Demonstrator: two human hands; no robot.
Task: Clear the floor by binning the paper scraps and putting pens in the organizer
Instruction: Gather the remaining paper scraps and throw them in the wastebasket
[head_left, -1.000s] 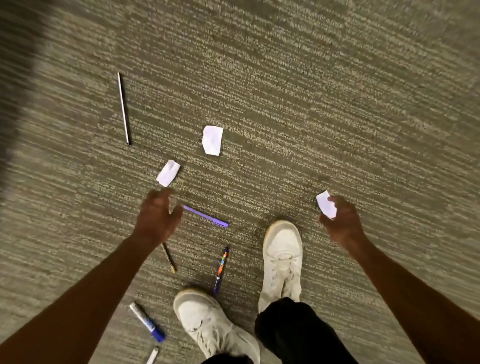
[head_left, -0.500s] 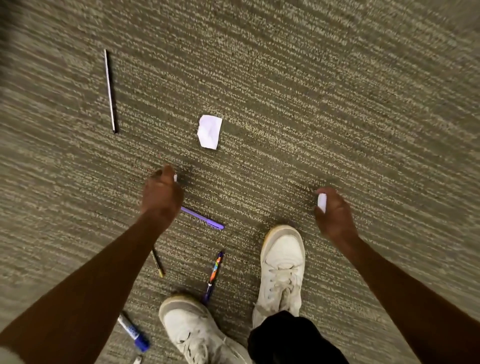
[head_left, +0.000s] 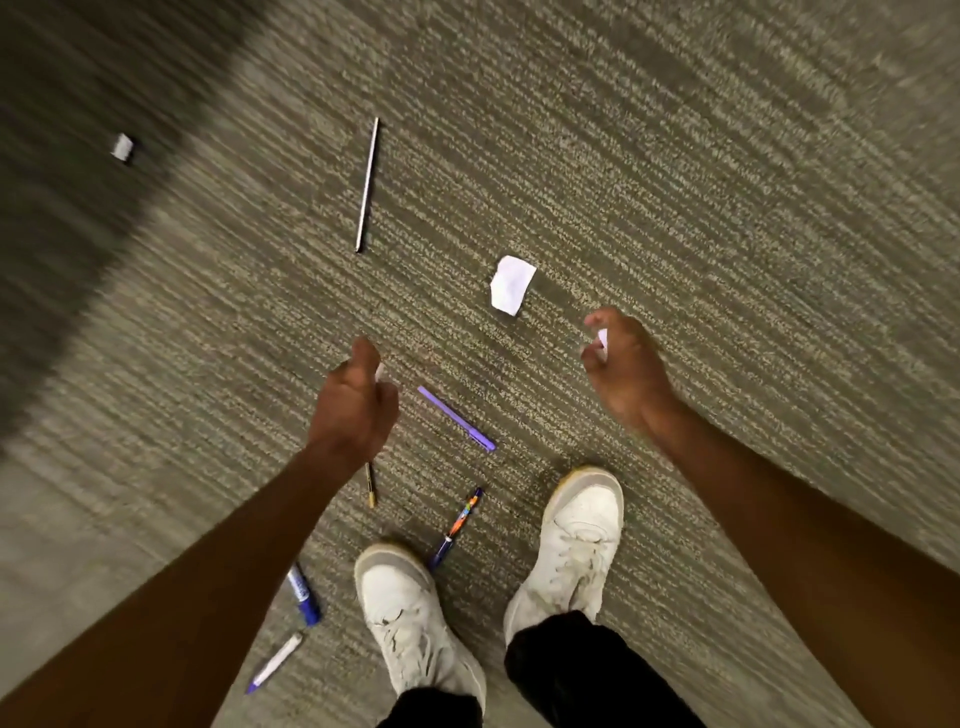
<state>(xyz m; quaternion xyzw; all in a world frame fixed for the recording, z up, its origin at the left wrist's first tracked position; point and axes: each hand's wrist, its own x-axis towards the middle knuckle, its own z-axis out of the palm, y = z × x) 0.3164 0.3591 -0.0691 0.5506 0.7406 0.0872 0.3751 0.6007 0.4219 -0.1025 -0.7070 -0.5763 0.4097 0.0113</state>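
Observation:
My left hand (head_left: 356, 402) is closed around a small white paper scrap, of which only an edge (head_left: 381, 371) shows. My right hand (head_left: 626, 366) holds another white scrap (head_left: 602, 340) in its curled fingers. A larger white paper scrap (head_left: 511, 284) lies on the carpet just beyond and between the hands. A purple pen (head_left: 457, 418) lies between the hands. A thin dark pen (head_left: 368, 184) lies farther away. A multicoloured pen (head_left: 457, 527), a yellow-tipped pen (head_left: 370, 486), a blue marker (head_left: 303, 595) and a white pen (head_left: 274, 662) lie near my feet.
I stand on grey striped carpet (head_left: 675, 182) in white sneakers: the left one (head_left: 410, 618) and the right one (head_left: 576, 545). A further small white scrap (head_left: 122, 146) lies far left, where the carpet turns dark and blurred.
My left hand closed on the scrap next to the purple pen and lifted it. The view swung left, so everything shifted right and a far-left scrap came into sight.

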